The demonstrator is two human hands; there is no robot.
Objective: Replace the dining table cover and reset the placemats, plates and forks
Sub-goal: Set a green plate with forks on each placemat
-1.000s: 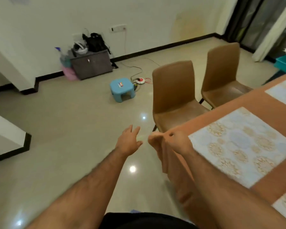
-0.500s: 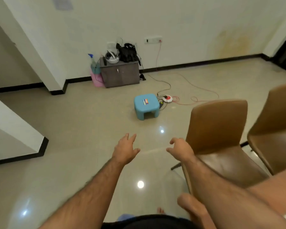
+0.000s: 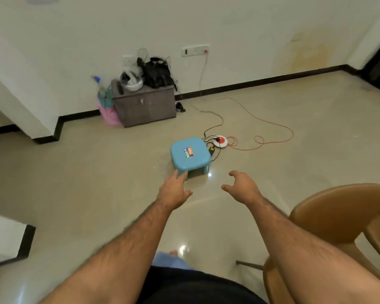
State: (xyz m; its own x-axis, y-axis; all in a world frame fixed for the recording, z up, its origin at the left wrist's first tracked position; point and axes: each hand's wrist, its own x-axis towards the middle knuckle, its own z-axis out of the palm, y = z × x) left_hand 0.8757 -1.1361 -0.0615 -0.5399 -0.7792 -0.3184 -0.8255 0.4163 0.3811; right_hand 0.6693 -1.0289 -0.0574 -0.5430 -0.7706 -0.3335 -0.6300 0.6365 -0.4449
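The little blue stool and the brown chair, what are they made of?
The blue stool looks like moulded plastic: one smooth piece, rounded corners, slight sheen. The brown chair seems covered in leather or a leather-like vinyl, smooth and softly shiny; which one, I cannot tell.

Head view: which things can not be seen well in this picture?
- Table: out of frame.
- Chair: cut by the right and bottom edges, partly behind the right arm.
- Items on the cabinet: blurred and too small to name.
- Left hand covers a corner of the stool; touching or not is unclear.
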